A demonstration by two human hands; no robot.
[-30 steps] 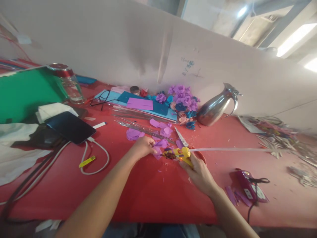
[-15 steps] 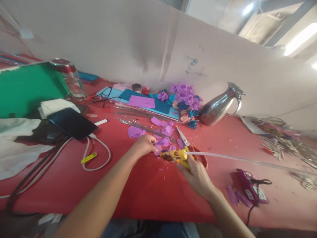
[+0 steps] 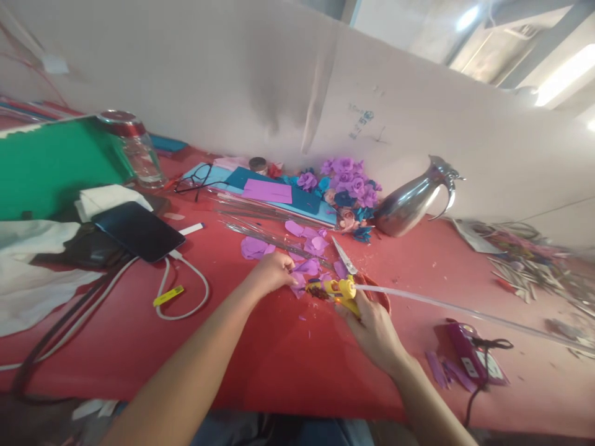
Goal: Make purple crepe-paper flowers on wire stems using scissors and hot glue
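Petal (image 3: 298, 290) pinched by left hand (image 3: 273, 273), right hand (image 3: 375, 327) clasping glue gun (image 3: 344, 288), trigger hidden, scissors (image 3: 344, 256) partly covered

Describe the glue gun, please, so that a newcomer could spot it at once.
On the red table, find the right hand. It grips the yellow glue gun, whose long translucent stick sets it apart from the scissors beside it.

A hand could pass over the red tabletop (image 3: 302, 365) in front of the glue gun (image 3: 344, 288). Scissors (image 3: 344, 255) and purple petals (image 3: 316, 245) crowd the far side; the long glue stick (image 3: 413, 293) juts rightward.
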